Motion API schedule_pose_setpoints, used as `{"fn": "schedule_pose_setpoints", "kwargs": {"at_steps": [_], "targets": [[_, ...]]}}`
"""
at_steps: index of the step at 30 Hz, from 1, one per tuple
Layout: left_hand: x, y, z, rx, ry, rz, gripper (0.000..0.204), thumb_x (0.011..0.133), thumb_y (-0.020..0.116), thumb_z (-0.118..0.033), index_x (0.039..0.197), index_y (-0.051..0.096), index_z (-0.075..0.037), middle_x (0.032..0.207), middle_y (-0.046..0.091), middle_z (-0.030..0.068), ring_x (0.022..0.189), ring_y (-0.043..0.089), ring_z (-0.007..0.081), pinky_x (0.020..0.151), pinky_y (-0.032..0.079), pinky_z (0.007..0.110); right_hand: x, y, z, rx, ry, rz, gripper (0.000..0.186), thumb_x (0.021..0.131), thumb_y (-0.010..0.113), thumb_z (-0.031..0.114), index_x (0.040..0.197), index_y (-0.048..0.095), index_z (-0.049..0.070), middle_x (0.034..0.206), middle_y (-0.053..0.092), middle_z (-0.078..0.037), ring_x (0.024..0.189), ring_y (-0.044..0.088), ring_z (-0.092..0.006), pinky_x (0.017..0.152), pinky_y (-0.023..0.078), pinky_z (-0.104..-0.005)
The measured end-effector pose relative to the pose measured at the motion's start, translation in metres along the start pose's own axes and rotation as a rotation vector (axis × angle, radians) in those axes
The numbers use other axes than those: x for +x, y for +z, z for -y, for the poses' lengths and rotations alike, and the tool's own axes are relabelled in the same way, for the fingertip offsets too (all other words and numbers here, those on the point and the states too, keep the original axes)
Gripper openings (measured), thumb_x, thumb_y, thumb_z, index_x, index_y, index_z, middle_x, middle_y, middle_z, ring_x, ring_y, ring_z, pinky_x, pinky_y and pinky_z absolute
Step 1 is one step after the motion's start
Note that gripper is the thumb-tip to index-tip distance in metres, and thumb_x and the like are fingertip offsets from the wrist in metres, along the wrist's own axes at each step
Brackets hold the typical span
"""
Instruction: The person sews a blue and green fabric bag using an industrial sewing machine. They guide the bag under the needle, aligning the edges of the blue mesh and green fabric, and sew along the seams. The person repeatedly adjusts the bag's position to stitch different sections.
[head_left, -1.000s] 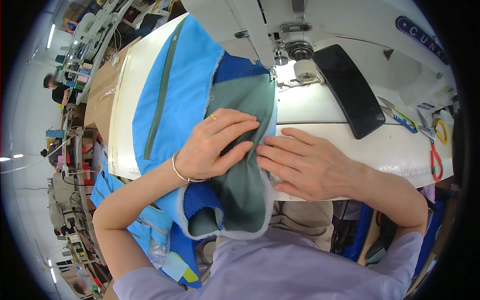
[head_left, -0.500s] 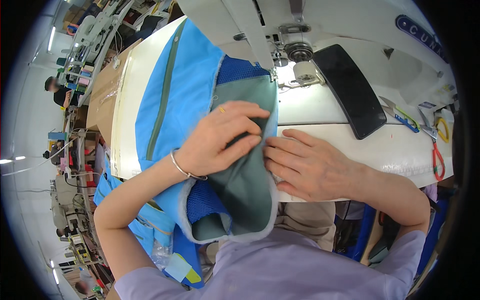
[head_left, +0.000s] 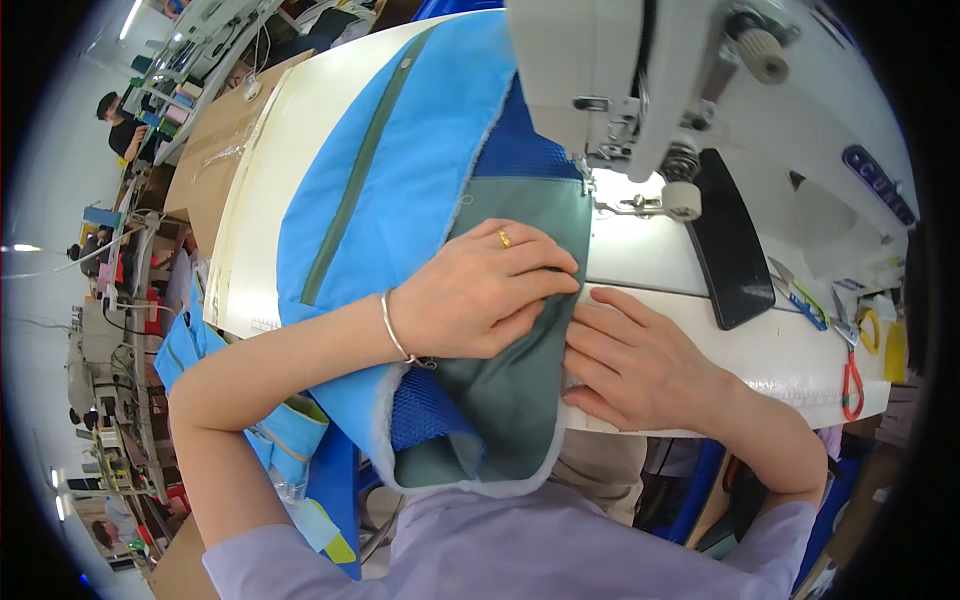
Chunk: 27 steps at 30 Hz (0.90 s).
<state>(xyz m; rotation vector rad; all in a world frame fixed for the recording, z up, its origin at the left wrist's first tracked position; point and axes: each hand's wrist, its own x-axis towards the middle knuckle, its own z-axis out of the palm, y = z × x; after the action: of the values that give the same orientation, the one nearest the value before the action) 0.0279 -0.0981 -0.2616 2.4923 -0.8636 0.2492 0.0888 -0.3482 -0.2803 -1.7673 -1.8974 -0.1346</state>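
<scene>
A bright blue fabric piece with a green zipper (head_left: 350, 190) lies joined to grey-green fabric (head_left: 530, 220) with blue mesh (head_left: 425, 420) and a pale fuzzy edge. The fabric's upper right corner is at the presser foot (head_left: 588, 185) of a white sewing machine (head_left: 555, 60). My left hand (head_left: 500, 285), with ring and bangle, rests on the grey-green fabric, fingers bent and gripping it. My right hand (head_left: 640, 365) lies beside that fabric's right edge, fingers extended and slightly bent, fingertips against the edge.
The white table (head_left: 255, 230) holds a black curved plate (head_left: 730, 270), snips (head_left: 805, 305) and red-handled scissors (head_left: 852, 385). Cardboard (head_left: 205, 170) is at left, with more blue pieces (head_left: 190, 340) below. Co-workers (head_left: 125, 130) sit at other machines in the background.
The view has shifted, showing more of the machine head, which sits further right. My left hand and the grey-green fabric have moved rightward; the fabric lies smoother along its right edge.
</scene>
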Motion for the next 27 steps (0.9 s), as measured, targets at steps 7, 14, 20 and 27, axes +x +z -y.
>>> {"fn": "schedule_pose_setpoints", "kwargs": {"at_steps": [7,14,20,27], "targets": [[0.008,0.002,0.01,0.032,0.019,-0.018,0.04,0.079,0.073,-0.001,0.119,0.07,-0.005,0.123,0.069,0.0078,0.115,0.065,0.0279,0.099,0.053,0.043,0.0,-0.003,-0.012,-0.013,0.03,0.031,0.04,0.083,0.081,0.026,0.11,0.066,0.0,0.119,0.064,-0.015,0.12,0.06,-0.0324,0.11,0.046,-0.051],[0.024,0.003,0.04,0.044,0.052,-0.038,0.038,0.081,0.072,-0.003,0.118,0.071,-0.01,0.125,0.069,0.0075,0.114,0.066,0.0287,0.097,0.054,0.043,0.0,-0.01,-0.021,-0.093,0.133,0.046,0.046,0.081,0.079,0.02,0.118,0.064,-0.002,0.129,0.063,-0.018,0.127,0.058,-0.0333,0.112,0.045,-0.0517],[0.03,-0.043,0.04,-0.009,-0.065,0.001,0.033,0.091,0.07,-0.007,0.124,0.073,-0.009,0.13,0.07,0.0121,0.117,0.067,0.0314,0.101,0.053,0.038,-0.01,-0.006,-0.027,-0.158,0.228,-0.161,0.038,0.079,0.076,0.007,0.115,0.068,-0.001,0.125,0.067,-0.017,0.116,0.065,-0.0341,0.101,0.053,-0.0472],[-0.102,-0.142,0.048,0.306,-0.921,-0.343,0.038,0.105,0.062,-0.032,0.103,0.077,0.003,0.094,0.077,0.0084,0.086,0.074,0.0179,0.077,0.056,0.025,0.01,-0.031,-0.001,-0.108,0.174,-0.405,0.031,0.08,0.077,0.009,0.11,0.074,0.0,0.12,0.071,-0.018,0.108,0.069,-0.0365,0.091,0.055,-0.0433]]}}
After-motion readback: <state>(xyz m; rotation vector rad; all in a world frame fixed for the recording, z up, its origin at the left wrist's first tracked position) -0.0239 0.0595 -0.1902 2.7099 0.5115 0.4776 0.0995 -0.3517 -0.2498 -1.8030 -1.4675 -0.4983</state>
